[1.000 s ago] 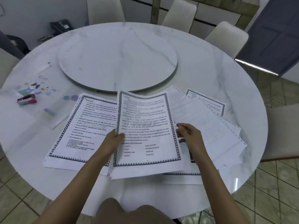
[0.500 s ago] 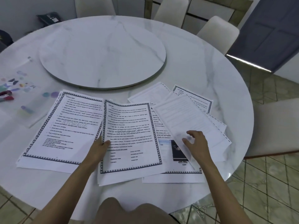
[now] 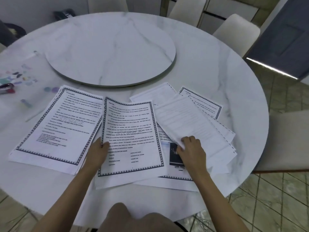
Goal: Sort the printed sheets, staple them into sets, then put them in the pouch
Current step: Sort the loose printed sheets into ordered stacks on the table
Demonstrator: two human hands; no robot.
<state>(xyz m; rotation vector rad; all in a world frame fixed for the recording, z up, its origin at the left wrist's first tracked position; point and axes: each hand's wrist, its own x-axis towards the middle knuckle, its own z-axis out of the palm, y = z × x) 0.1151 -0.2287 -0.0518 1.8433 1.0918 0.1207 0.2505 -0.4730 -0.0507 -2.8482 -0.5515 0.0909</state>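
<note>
Both hands pinch sheets; pouch w/ stapler atop.

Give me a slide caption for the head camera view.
Left hand holds the bordered printed sheet; right hand lifts loose white sheets on round white marble table.

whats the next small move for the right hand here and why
Probably lift the plain sheet that the right hand pinches at its near corner and sort it onto a pile. The left hand grips the bordered middle page; the stapler lies untouched.
</note>
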